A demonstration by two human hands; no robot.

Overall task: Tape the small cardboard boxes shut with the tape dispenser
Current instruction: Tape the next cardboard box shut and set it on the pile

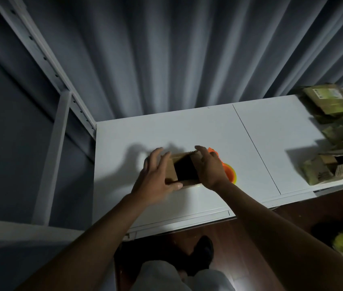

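From the head camera we look down on a white, smooth-topped table [187, 131] made of two panels that meet at a thin dark seam running from the far edge toward us. Near the middle of the table stands a small brown cardboard box [182, 170], its top open and dark inside. Our left hand [156, 181] grasps the left side of that box, thumb laid along its near edge and fingers spread over the left flap. Our right hand [209, 166] holds the box's right side, fingers curved over the right flap at the far corner. Just right of the box, touching or nearly touching it and partly hidden behind the right hand, lies an orange plastic tape dispenser [228, 172].

Well to the right of the box, at the table's right end, sits a loose pile of flattened and folded brown cardboard boxes [338, 143], some with greenish print. Behind the table, grey pleated curtains [166, 59] fill the far wall. Left of the table stands a white metal shelving frame [61, 97] with punched uprights. Below the table's near edge we see a dark reddish wooden floor [292, 217], pale trousers and a black shoe [202, 253].
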